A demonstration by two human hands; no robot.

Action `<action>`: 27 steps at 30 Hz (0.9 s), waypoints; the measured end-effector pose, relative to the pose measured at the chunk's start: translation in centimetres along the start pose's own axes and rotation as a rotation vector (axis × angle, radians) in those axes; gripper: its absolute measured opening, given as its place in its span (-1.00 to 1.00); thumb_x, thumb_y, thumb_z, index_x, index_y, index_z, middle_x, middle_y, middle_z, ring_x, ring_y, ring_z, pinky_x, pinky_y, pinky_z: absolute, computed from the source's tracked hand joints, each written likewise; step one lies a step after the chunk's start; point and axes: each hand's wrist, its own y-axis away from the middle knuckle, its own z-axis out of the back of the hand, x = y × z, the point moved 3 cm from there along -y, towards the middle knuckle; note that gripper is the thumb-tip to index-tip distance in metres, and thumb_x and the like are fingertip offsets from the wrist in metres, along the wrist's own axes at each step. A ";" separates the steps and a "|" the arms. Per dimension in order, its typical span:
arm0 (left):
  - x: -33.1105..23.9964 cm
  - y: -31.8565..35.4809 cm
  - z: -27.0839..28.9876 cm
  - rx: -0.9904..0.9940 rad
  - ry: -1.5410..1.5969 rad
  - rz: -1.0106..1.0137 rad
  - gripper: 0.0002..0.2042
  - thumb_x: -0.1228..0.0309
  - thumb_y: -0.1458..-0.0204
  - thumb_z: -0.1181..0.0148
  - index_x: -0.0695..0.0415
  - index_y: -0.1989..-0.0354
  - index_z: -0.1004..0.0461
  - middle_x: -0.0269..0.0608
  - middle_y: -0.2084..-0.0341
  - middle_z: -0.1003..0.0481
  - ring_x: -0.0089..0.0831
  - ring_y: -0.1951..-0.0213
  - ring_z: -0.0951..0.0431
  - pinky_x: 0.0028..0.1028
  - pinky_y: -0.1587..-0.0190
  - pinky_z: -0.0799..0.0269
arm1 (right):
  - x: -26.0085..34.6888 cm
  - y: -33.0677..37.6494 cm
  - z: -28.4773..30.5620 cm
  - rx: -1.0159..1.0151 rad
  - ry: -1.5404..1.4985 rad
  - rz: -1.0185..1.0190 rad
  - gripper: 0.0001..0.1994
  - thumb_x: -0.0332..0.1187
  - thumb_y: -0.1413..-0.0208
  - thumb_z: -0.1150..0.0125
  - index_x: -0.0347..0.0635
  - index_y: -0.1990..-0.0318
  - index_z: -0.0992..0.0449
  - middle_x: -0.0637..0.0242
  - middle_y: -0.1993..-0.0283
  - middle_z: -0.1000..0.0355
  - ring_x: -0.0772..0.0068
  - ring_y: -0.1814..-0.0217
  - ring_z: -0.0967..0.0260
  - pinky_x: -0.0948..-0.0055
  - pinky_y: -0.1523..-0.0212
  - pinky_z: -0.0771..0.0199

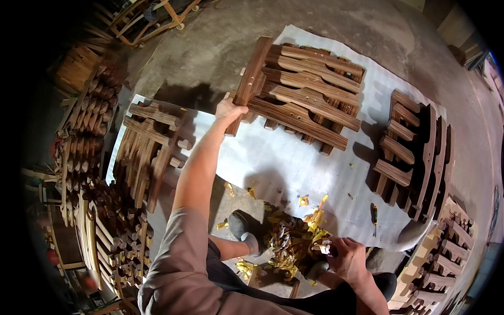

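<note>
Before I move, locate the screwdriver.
In the head view, the screwdriver lies right of centre on the white sheet, above and right of the right hand.

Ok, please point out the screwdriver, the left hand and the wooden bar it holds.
Screwdriver (374,212), head view, on its handle.
Left hand (229,111), head view, on its back.
Wooden bar (252,79), head view, near its middle.

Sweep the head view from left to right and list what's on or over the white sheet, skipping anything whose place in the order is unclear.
Left-end stack of wooden pieces → left hand → middle stack of wooden slats → right-end stack of wooden pieces.
</note>
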 end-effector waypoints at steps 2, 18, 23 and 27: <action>-2.0 -0.2 -0.1 0.093 0.009 -0.043 -0.21 0.04 0.37 -0.41 0.45 -0.01 -0.49 0.21 0.12 -0.58 -0.12 0.05 -0.61 -0.40 -0.01 -0.50 | -0.6 -0.2 0.5 0.020 -0.018 -0.030 -0.62 -0.47 0.34 -0.34 -0.20 0.21 -0.53 0.17 0.45 -0.48 0.06 0.42 -0.48 0.22 0.39 -0.49; -3.8 -0.8 7.5 0.269 -0.166 -0.093 -0.41 0.09 0.31 -0.36 0.39 0.19 -0.58 0.07 0.32 -0.61 -0.21 0.20 -0.63 -0.37 0.11 -0.46 | -0.5 -0.9 1.0 0.086 -0.005 -0.058 -0.63 -0.43 0.32 -0.32 -0.21 0.22 -0.52 0.20 0.52 -0.43 0.09 0.45 -0.46 0.19 0.45 -0.47; -3.3 -2.3 5.6 0.268 -0.097 -0.090 -0.38 0.09 0.32 -0.36 0.42 0.18 -0.57 0.15 0.28 -0.60 -0.15 0.17 -0.62 -0.37 0.10 -0.46 | 0.0 -1.1 1.2 -0.018 -0.016 0.000 -0.81 -0.44 0.24 -0.27 -0.06 0.42 -0.40 0.31 0.60 -0.28 0.21 0.57 -0.35 0.21 0.60 -0.36; -3.3 -1.7 4.8 0.180 -0.097 -0.168 -0.41 0.09 0.32 -0.36 0.39 0.20 -0.58 0.14 0.32 -0.61 -0.14 0.21 -0.63 -0.36 0.12 -0.48 | -0.4 -0.6 0.5 0.037 0.022 -0.013 -0.76 -0.44 0.27 -0.28 -0.11 0.34 -0.44 0.29 0.59 -0.32 0.17 0.55 -0.38 0.21 0.56 -0.39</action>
